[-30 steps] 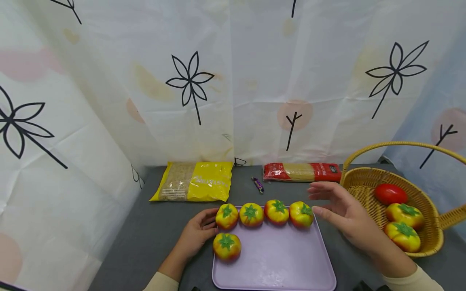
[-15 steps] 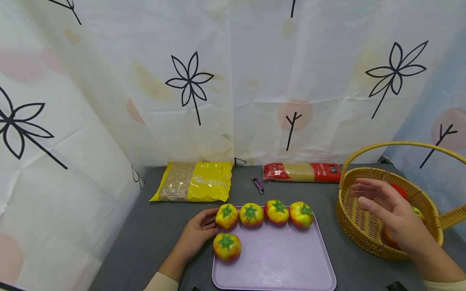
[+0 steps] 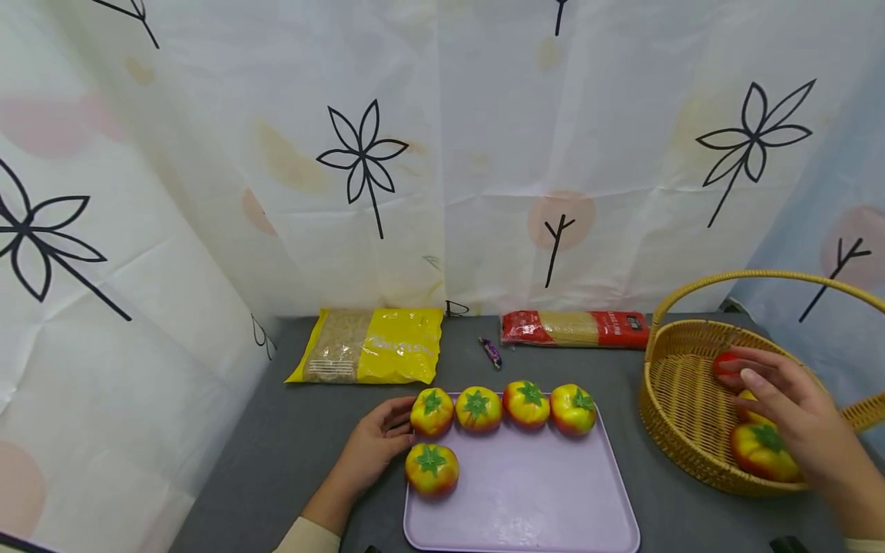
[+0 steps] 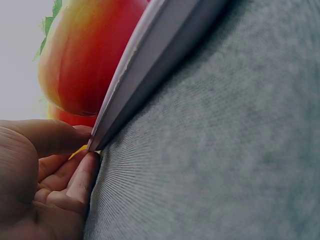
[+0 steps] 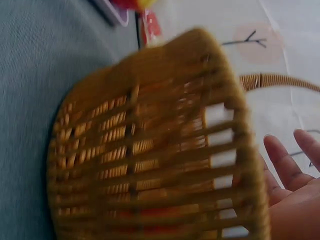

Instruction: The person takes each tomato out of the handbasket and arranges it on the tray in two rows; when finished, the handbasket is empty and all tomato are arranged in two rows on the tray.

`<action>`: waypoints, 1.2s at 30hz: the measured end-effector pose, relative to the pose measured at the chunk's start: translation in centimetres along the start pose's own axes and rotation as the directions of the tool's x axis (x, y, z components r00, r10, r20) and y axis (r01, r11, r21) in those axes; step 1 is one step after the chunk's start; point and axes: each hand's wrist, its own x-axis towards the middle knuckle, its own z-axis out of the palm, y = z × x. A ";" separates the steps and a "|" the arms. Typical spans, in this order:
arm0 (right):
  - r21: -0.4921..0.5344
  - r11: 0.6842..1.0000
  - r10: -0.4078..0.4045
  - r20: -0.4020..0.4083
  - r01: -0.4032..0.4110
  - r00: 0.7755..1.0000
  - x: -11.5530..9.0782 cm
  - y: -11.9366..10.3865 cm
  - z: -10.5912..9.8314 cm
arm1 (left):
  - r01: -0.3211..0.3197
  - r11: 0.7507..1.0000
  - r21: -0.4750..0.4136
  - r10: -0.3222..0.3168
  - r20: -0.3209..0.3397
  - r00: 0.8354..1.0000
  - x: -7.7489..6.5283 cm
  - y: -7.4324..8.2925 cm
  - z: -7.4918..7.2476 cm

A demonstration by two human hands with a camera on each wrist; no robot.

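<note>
Hands: 2. My left hand (image 3: 380, 438) is at the left edge of the tray (image 3: 532, 491), count 1; thumb and fingers pinch its rim, as the left wrist view shows. My right hand (image 3: 795, 415) is over the right part of the basket (image 3: 691, 407), count 1; fingers loosely spread, released. Whether they touch anything inside, I cannot tell.

Fruits on tray (image 3: 432, 470): 5, yellow-red with green leaf caps. Four stand side by side along the far edge; one sits nearer me, at the left edge. My left fingers are just beside the far-left one.

In basket: 3 visible. One red fruit (image 3: 726, 370), partly behind my right fingers; two yellow-red fruits (image 3: 760, 451) nearer me, both partly covered by my hand.

Back of table (image 3: 276, 461): 1 yellow bag (image 3: 369, 346), 1 red packet (image 3: 574, 328), 1 purple candy (image 3: 491, 353) between them.
</note>
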 end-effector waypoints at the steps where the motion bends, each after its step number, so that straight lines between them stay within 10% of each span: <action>1: -0.004 1.000 0.012 -0.006 -0.012 1.000 -0.1 0.2 -0.1 | 0.002 1.000 0.000 -0.002 -0.001 1.000 0.0 0.0 0.0; 14: -0.214 0.965 0.145 -0.054 -0.153 0.988 -1.2 2.1 -1.7 | 0.004 1.000 0.014 -0.004 -0.009 1.000 0.0 0.1 0.2; 20: -0.273 0.942 0.221 0.068 -0.195 0.973 -0.6 1.9 -2.2 | -0.008 1.000 0.027 0.008 -0.007 1.000 0.0 -0.1 0.1; 28: -0.405 0.899 0.312 0.319 -0.169 0.895 0.7 1.5 -1.5 | -0.009 1.000 0.020 0.009 -0.008 1.000 -0.1 -0.2 0.0; 36: -0.367 0.929 0.247 0.525 -0.045 0.815 0.5 2.1 -1.6 | -0.009 1.000 0.019 0.010 -0.009 1.000 -0.1 -0.1 0.1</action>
